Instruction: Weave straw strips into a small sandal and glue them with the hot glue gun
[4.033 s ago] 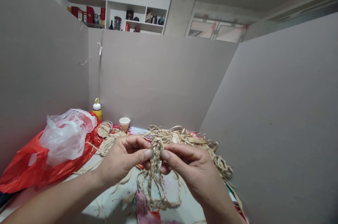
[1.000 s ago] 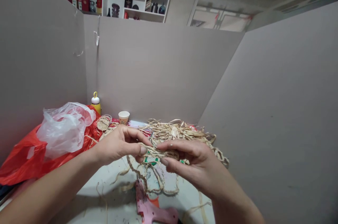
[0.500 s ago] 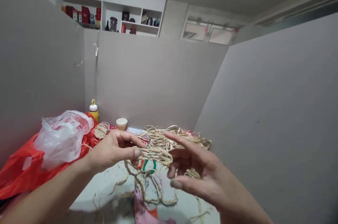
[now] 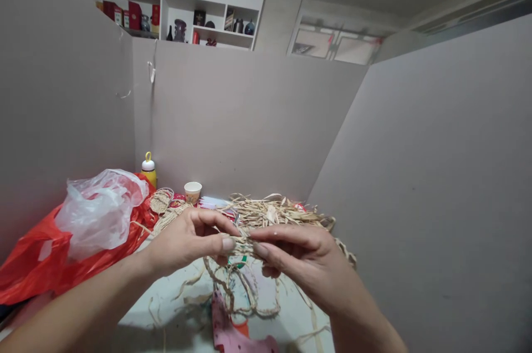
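Observation:
Between both hands, above the table, is a small flat coil of braided straw cord (image 4: 240,247). My left hand (image 4: 194,239) pinches its left side with thumb and fingers. On the right side, the thumb and fingers of my right hand (image 4: 297,250) are closed on the same coil, covering that end. From it a loose length of braided cord (image 4: 272,311) hangs or lies in loops below, over the table. Just under the loops lies a pink glue gun (image 4: 236,336), partly cut off by the lower edge. Green scissor handles (image 4: 238,262) show in part behind the coil.
Dry straw strips (image 4: 274,211) are heaped at the back. A paper cup (image 4: 193,192), a yellow bottle (image 4: 148,170) and coiled cord (image 4: 168,214) stand or lie at back left. Red and clear plastic bags (image 4: 100,214) fill the left. Grey partitions (image 4: 249,120) enclose the table.
The coil has gone from upright to lying level between the hands. Half a second ago my right hand was open and off it; now it grips the coil's right side again.

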{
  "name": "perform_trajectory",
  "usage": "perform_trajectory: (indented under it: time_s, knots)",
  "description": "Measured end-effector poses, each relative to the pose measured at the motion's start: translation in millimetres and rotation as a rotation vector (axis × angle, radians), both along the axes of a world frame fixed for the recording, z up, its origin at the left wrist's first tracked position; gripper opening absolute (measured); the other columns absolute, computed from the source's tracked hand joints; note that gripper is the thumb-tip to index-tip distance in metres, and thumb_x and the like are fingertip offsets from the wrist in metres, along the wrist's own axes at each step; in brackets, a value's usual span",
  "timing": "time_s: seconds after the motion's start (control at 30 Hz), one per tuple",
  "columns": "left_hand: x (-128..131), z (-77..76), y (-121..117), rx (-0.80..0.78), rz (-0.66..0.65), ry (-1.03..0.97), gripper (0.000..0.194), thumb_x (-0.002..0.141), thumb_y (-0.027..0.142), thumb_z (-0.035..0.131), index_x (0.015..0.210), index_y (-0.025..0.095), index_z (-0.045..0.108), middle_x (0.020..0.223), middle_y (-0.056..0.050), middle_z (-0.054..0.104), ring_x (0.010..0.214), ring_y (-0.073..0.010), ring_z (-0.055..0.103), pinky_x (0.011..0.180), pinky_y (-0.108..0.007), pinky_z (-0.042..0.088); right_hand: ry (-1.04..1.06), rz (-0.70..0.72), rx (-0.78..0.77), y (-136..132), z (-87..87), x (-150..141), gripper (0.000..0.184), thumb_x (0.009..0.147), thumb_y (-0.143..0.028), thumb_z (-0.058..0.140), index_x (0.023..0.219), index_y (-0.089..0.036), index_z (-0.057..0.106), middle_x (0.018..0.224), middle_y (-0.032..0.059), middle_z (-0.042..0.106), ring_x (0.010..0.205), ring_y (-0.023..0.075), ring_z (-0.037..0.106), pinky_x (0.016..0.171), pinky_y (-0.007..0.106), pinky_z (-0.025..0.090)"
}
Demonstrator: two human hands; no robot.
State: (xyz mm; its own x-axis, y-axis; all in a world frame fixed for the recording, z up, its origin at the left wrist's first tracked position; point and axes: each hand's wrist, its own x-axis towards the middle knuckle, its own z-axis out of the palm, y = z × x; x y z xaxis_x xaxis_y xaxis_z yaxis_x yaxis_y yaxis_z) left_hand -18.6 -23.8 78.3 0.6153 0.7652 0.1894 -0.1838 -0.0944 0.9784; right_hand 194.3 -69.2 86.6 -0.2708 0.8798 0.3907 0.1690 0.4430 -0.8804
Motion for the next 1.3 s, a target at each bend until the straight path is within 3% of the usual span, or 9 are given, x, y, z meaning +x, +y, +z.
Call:
perform_trajectory:
  time_s: [0.17, 0.37, 0.5, 0.63, 0.73, 0.87, 0.97, 1.1, 1.3]
  knots:
    - [0, -2.6, 3, -0.035, 0.005, -0.010, 0.021, 0.072, 0.031, 0.080, 0.082, 0.015, 0.073, 0.065, 0.000, 0.065, 0.055, -0.0099, 0.061, 0.054, -0.022, 0.048, 0.011, -0.013, 0.041, -1, 0.8, -1, 0.010, 0.082, -0.024, 0.073, 0.091, -0.023, 0.077, 0.062, -0.0013, 0.065, 0.051, 0.0085, 0.058, 0.047, 0.018, 0.049]
    - [-6, -1.4, 6, -0.037, -0.097, -0.017, 0.014, 0.073, 0.025, 0.079, 0.081, 0.014, 0.075, 0.067, -0.001, 0.067, 0.057, -0.0093, 0.062, 0.058, -0.021, 0.050, -0.179, 0.004, 0.162, -5, 2.6, 2, 0.007, 0.084, -0.021, 0.070, 0.082, -0.021, 0.077, 0.060, -0.0002, 0.068, 0.051, 0.0091, 0.061, 0.048, 0.018, 0.048]
    - [-7, -0.3, 8, -0.046, -0.157, 0.007, 0.011, 0.073, 0.023, 0.078, 0.079, 0.014, 0.076, 0.064, -0.001, 0.066, 0.056, -0.0087, 0.061, 0.057, -0.020, 0.050, -0.262, 0.044, 0.124, -6, 5.2, 4, 0.011, 0.085, -0.022, 0.069, 0.079, -0.019, 0.077, 0.059, 0.0009, 0.068, 0.049, 0.0096, 0.062, 0.047, 0.017, 0.048]
    - [-7, -1.2, 6, -0.064, -0.146, -0.008, 0.012, 0.073, 0.024, 0.079, 0.080, 0.014, 0.076, 0.065, -0.001, 0.067, 0.056, -0.0088, 0.062, 0.057, -0.020, 0.051, -0.171, 0.069, -0.012, -4, 5.4, 4, 0.010, 0.081, -0.026, 0.073, 0.078, -0.018, 0.078, 0.057, 0.0009, 0.067, 0.049, 0.0101, 0.063, 0.047, 0.017, 0.051]
    - [-6, -1.4, 4, -0.046, -0.081, -0.027, 0.015, 0.072, 0.025, 0.080, 0.081, 0.014, 0.075, 0.064, 0.000, 0.067, 0.055, -0.0086, 0.062, 0.056, -0.020, 0.050, -0.098, 0.072, -0.028, -4, 5.2, 9, 0.015, 0.083, -0.031, 0.072, 0.092, -0.022, 0.079, 0.065, 0.0020, 0.071, 0.054, 0.0115, 0.065, 0.051, 0.020, 0.055]
    - [-5, -0.9, 4, -0.028, 0.009, -0.039, 0.019, 0.071, 0.029, 0.080, 0.081, 0.014, 0.074, 0.060, 0.000, 0.066, 0.053, -0.0088, 0.062, 0.053, -0.019, 0.047, -0.092, -0.044, 0.126, -7, 7.3, 19, 0.038, 0.087, -0.032, 0.068, 0.125, -0.033, 0.065, 0.091, 0.0033, 0.075, 0.077, 0.0143, 0.069, 0.063, 0.022, 0.057]
    - [-4, -1.2, 4, -0.021, 0.019, -0.022, 0.019, 0.071, 0.029, 0.079, 0.082, 0.014, 0.074, 0.062, -0.001, 0.067, 0.053, -0.0093, 0.062, 0.055, -0.021, 0.048, -0.174, -0.081, 0.222, -9, 8.7, 19, 0.043, 0.085, -0.031, 0.071, 0.127, -0.034, 0.062, 0.103, 0.0044, 0.073, 0.086, 0.0165, 0.069, 0.073, 0.027, 0.057]
    - [-2, -1.9, 4, -0.003, -0.019, 0.007, 0.017, 0.074, 0.029, 0.075, 0.083, 0.015, 0.075, 0.066, -0.002, 0.068, 0.056, -0.0102, 0.063, 0.057, -0.022, 0.049, -0.254, -0.044, 0.156, -7, 4.9, 7, 0.031, 0.087, -0.033, 0.067, 0.117, -0.025, 0.070, 0.085, 0.0045, 0.072, 0.073, 0.0163, 0.066, 0.065, 0.029, 0.056]
    - [-3, -1.4, 3, -0.017, -0.019, -0.011, 0.024, 0.075, 0.033, 0.074, 0.091, 0.015, 0.073, 0.068, -0.001, 0.067, 0.057, -0.0114, 0.064, 0.057, -0.024, 0.050, -0.125, -0.039, 0.016, -1, -2.0, -6, 0.019, 0.084, -0.030, 0.069, 0.100, -0.021, 0.075, 0.067, 0.0007, 0.067, 0.055, 0.0115, 0.061, 0.052, 0.024, 0.054]
